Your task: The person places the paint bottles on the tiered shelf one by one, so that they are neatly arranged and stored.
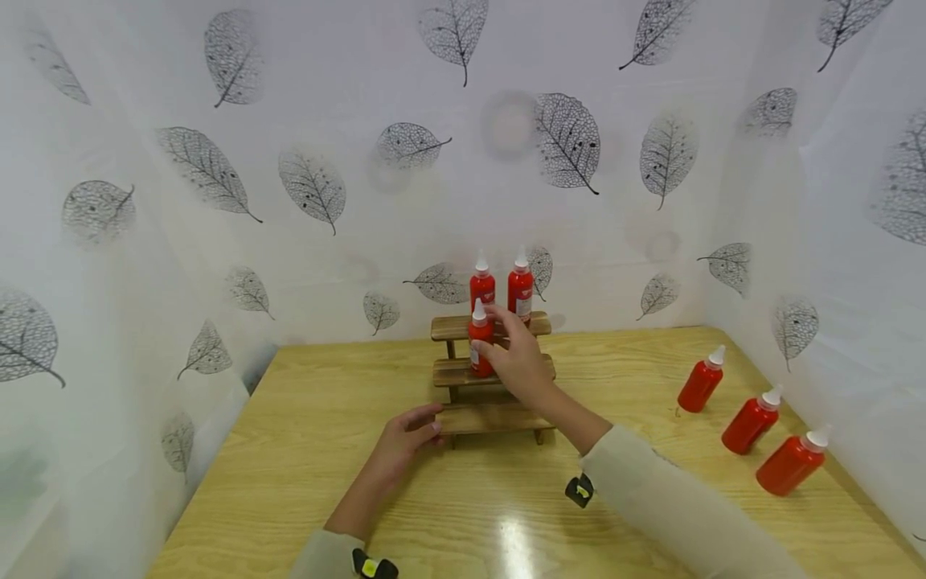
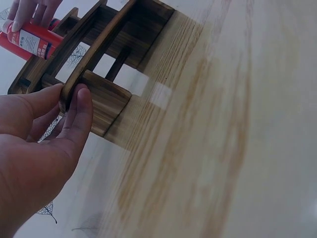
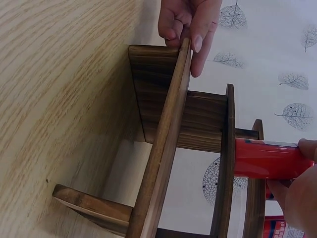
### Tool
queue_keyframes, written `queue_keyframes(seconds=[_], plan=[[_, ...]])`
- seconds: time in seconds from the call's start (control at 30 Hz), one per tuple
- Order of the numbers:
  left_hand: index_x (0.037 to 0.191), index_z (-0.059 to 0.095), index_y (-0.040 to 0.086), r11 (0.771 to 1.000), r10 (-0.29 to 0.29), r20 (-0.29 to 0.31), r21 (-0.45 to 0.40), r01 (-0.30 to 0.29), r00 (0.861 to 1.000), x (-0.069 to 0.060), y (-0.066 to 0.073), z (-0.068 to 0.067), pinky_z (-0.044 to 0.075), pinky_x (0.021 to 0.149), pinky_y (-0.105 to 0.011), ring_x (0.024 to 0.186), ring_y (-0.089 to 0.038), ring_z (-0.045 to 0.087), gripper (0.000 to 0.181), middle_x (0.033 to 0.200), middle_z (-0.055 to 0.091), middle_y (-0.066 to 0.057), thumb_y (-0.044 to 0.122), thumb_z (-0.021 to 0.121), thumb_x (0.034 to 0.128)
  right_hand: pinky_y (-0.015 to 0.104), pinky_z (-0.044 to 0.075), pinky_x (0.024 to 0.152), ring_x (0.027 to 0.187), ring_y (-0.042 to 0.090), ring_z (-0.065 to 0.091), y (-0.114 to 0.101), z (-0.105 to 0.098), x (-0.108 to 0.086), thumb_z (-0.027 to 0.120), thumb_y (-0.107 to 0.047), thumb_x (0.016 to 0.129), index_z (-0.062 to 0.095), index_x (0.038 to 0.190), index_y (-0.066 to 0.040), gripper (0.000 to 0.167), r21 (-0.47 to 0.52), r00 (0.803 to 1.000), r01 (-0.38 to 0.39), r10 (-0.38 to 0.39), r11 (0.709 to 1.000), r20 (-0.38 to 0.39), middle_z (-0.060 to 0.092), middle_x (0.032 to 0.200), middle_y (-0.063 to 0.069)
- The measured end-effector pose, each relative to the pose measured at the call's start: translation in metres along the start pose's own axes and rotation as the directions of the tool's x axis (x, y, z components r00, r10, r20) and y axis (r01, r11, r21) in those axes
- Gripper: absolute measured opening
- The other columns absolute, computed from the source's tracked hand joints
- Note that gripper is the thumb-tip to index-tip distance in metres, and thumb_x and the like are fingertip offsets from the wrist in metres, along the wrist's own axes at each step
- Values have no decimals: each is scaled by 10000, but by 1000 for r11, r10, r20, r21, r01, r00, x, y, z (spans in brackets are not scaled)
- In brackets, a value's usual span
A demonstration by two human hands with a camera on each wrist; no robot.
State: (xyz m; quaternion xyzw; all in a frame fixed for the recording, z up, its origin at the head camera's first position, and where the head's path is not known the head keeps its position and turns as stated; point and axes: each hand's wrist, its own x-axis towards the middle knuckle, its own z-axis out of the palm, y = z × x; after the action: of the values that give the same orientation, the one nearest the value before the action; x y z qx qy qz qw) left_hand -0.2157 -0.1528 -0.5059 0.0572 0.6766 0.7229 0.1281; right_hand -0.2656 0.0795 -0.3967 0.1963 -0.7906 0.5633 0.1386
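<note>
A three-tier wooden rack (image 1: 495,418) stands on the table, its lowest shelf nearest the camera. My left hand (image 1: 401,446) pinches the left end of that shelf between thumb and fingers, as the left wrist view (image 2: 49,134) also shows. My right hand (image 1: 517,358) grips a red bottle (image 1: 478,363) with a white nozzle, upright at the left part of the middle shelf; in the right wrist view the bottle's base (image 3: 247,157) meets the shelf. Two more red bottles, one left (image 1: 481,285) and one right (image 1: 520,289), stand on the top shelf.
Three red bottles with white nozzles stand at the table's right side: a back one (image 1: 700,386), a middle one (image 1: 750,424) and a front one (image 1: 790,464). A white curtain with leaf prints (image 1: 347,265) hangs behind the wooden table (image 1: 318,394) and along both sides.
</note>
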Motion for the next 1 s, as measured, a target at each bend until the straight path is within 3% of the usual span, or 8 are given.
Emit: queue_keyframes(seconds=[0.57, 0.83, 1.0], plan=[[1426, 498, -67, 1000, -4, 6, -17, 4, 1000, 1, 0, 0, 587, 935, -279, 971, -164, 673, 463, 1237, 584, -120, 66, 616, 999, 439, 497, 1099, 1250, 284, 575, 2, -4, -2, 732, -179, 939, 474, 1453, -105, 580, -10, 998, 64, -64, 998, -27, 555, 1369, 101], [1424, 497, -73, 999, 0, 4, -48, 0, 1000, 1, -1, -1, 590, 928, -286, 993, -148, 664, 474, 1358, 534, -188, 77, 628, 993, 542, 476, 1089, 1278, 350, 531, 2, -33, -24, 720, -261, 953, 498, 1426, -70, 556, -15, 998, 9, -9, 1000, -64, 529, 1363, 167], [1430, 485, -78, 998, -4, 9, -61, 5, 1000, 1, -2, 1, 586, 933, -282, 987, -153, 658, 478, 1305, 555, -163, 66, 622, 995, 412, 458, 1132, 1301, 282, 501, 1, -59, -46, 725, -207, 948, 519, 1405, -60, 522, -26, 993, 13, -16, 1000, -115, 525, 1380, 128]])
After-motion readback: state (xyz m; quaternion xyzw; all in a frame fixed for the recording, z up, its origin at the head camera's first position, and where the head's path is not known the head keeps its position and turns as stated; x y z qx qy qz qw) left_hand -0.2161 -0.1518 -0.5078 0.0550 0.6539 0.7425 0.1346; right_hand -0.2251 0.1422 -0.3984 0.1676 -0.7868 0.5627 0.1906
